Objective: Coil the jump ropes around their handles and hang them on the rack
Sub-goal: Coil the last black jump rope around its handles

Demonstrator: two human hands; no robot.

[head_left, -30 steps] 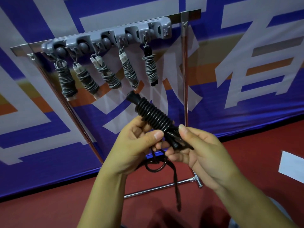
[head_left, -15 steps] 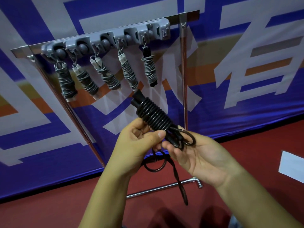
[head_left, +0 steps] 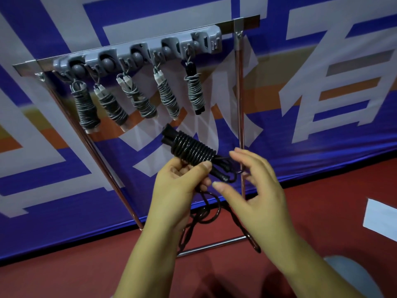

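Behind everything hangs a blue banner (head_left: 322,147) printed with large white, orange and grey shapes, meeting a dark red floor (head_left: 322,211) on which a pale sheet (head_left: 380,220) lies at the right edge. A chrome tubular stand (head_left: 240,100) carries a grey plastic hook rack (head_left: 137,59) across its top bar, and five grey-corded jump ropes (head_left: 167,97), each wound round its handles, are hung from the rack's hooks; the rightmost slot appears free. The black jump rope (head_left: 194,150) is held below the rack and in front of the stand: its glossy cord is coiled tightly over most of the paired black handles, which point up and to the left. The coil is gripped by the left hand (head_left: 178,186), thumb pressed over the lower turns. The right hand (head_left: 255,190) is spread just beside the handles' lower end, fingers relaxed and grasping nothing, though a fingertip may be touching the cord — this cannot be told. A loose length of black cord (head_left: 206,216) is left dangling beneath the hands in loops toward the floor. With the tail unheld, the last turns could spring loose and slacken the coil; the hanging loops could also be snagged on the stand's lower bar, or the tail left too long for a tidy hang — tension would need to be retaken first.
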